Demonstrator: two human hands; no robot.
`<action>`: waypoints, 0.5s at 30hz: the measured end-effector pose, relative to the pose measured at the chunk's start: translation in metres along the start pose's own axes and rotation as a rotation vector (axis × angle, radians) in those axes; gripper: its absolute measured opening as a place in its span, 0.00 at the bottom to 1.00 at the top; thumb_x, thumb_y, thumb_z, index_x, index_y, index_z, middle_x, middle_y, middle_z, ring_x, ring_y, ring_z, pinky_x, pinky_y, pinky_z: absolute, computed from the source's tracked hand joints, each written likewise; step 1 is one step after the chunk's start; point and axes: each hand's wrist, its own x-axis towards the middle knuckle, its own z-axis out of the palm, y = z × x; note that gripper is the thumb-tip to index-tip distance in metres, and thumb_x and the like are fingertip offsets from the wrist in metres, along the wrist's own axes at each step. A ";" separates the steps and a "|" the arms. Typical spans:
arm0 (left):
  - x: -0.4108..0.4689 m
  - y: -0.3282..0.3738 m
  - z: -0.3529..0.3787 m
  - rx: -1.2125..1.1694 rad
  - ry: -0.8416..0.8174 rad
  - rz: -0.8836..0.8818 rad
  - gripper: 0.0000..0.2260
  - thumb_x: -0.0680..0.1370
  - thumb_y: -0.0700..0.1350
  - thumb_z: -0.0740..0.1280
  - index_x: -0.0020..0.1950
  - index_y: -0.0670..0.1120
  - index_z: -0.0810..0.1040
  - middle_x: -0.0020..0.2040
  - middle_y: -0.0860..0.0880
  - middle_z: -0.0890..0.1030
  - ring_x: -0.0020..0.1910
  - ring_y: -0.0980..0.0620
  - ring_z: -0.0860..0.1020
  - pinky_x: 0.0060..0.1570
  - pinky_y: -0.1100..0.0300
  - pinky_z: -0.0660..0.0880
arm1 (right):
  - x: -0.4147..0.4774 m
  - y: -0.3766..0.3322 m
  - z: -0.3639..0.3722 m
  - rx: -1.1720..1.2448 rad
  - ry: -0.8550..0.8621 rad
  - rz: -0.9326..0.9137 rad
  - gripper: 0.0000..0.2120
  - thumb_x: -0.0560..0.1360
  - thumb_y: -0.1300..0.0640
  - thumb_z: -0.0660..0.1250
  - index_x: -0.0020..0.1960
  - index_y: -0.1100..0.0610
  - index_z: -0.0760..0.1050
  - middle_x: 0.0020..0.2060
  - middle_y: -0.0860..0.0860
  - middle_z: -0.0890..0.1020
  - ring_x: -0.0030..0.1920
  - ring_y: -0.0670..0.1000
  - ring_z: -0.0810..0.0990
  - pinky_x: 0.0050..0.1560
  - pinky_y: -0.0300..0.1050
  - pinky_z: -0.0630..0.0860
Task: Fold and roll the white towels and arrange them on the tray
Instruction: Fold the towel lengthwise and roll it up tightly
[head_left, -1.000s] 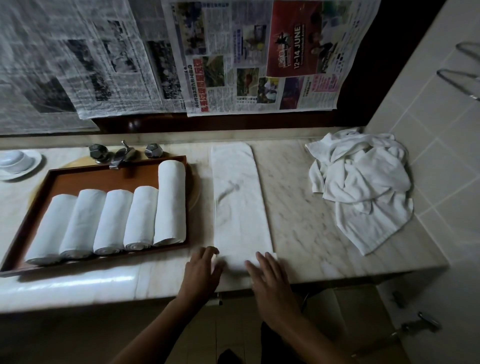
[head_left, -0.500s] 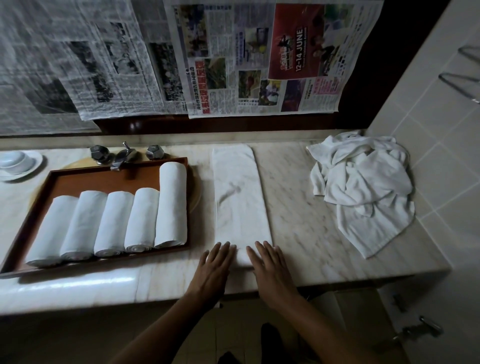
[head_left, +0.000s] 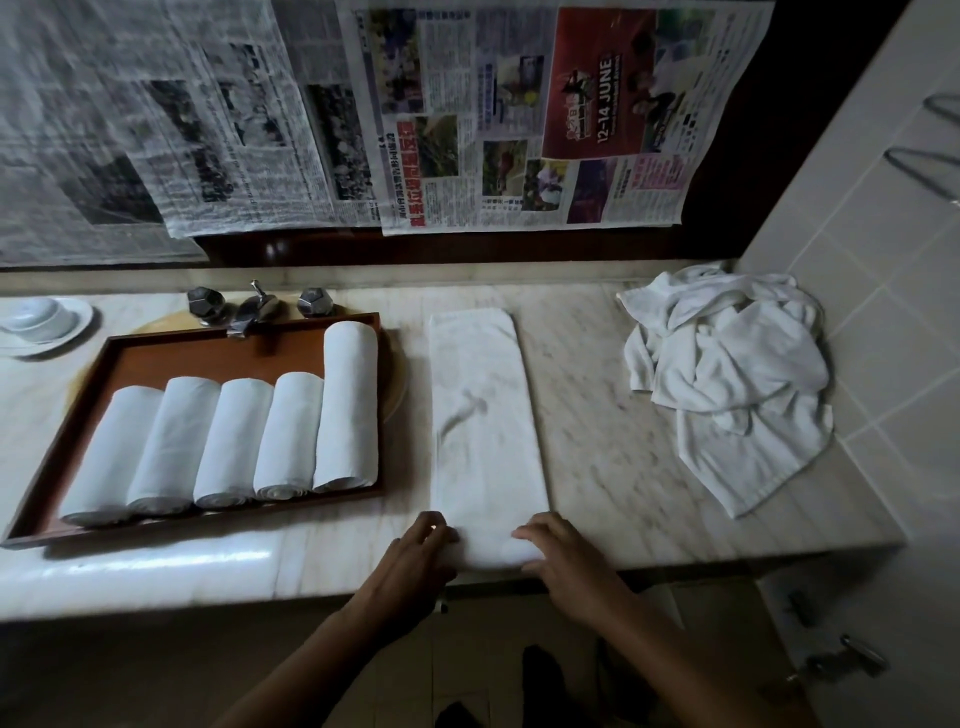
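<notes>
Gripping the rolled near end of the folded towel (head_left: 485, 415), left hand (head_left: 418, 553) and right hand (head_left: 563, 558) with fingers curled, just right of the tray (head_left: 182, 358). On the tray, five rolled towels (head_left: 236, 441) side by side. Far right of the tray, loose towels (head_left: 727, 374) heaped.

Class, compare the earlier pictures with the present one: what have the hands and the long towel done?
The left hand and right hand, earlier flat, have curled round the near end of the folded towel, starting a roll. The rolled towels, tray and crumpled pile stayed put.
</notes>
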 end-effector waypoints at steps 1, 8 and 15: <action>-0.002 0.000 0.001 -0.039 0.024 -0.015 0.16 0.78 0.48 0.71 0.65 0.51 0.75 0.61 0.55 0.69 0.49 0.50 0.79 0.50 0.55 0.76 | -0.001 0.002 -0.001 0.028 0.007 0.024 0.20 0.79 0.55 0.71 0.70 0.50 0.76 0.66 0.46 0.72 0.65 0.46 0.73 0.67 0.41 0.70; -0.002 0.000 -0.008 -0.216 0.068 -0.156 0.17 0.77 0.49 0.75 0.65 0.54 0.77 0.56 0.58 0.75 0.48 0.65 0.76 0.47 0.71 0.71 | -0.001 0.001 -0.015 0.234 0.005 0.210 0.17 0.78 0.47 0.72 0.64 0.38 0.73 0.60 0.42 0.76 0.59 0.40 0.74 0.55 0.28 0.68; 0.006 -0.002 -0.013 -0.328 0.089 -0.292 0.09 0.78 0.52 0.74 0.56 0.54 0.79 0.53 0.54 0.79 0.44 0.61 0.79 0.42 0.68 0.74 | 0.005 -0.005 0.004 -0.052 0.308 0.083 0.13 0.75 0.52 0.74 0.59 0.51 0.83 0.61 0.50 0.81 0.63 0.52 0.75 0.63 0.50 0.76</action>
